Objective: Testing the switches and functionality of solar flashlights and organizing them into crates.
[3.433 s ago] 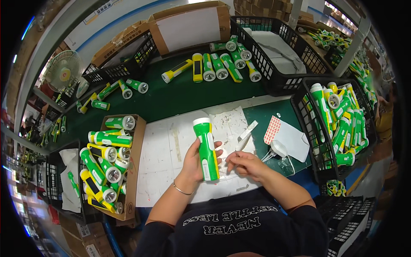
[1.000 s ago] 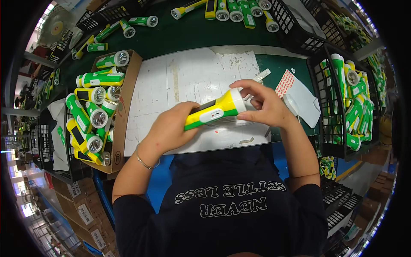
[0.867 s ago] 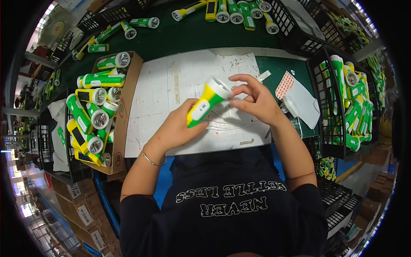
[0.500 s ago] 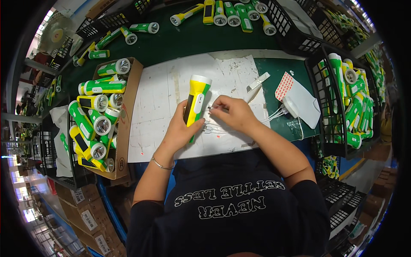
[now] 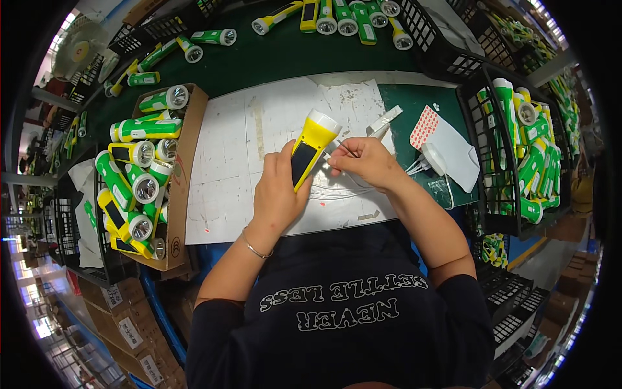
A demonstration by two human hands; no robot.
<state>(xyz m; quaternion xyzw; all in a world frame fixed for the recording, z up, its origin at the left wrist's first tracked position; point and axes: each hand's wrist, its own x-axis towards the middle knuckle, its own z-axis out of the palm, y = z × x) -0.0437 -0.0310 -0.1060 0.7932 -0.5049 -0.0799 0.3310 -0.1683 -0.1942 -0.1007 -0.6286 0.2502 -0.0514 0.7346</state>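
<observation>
- Your left hand wraps its fingers around the lower part of a yellow flashlight with a white head and a long dark panel; its grip is firm enough to hold it tilted, head pointing far and to the right.
- That flashlight is above the middle of a scuffed white board, which lies on the green table.
- Your right hand is just beside the flashlight's right side, thumb and forefinger pinching a small white plug; whether the plug enters the body, you cannot tell from here.
- Thin white cables lie beneath your right hand and lead right toward a rounded white adapter.
- Beyond your right hand lies a narrow white bar; farther right is a red-dotted label sheet.
- On the left, a brown cardboard box holds piled green-and-yellow flashlights.
- On the right, a black lattice plastic crate holds more of them.
</observation>
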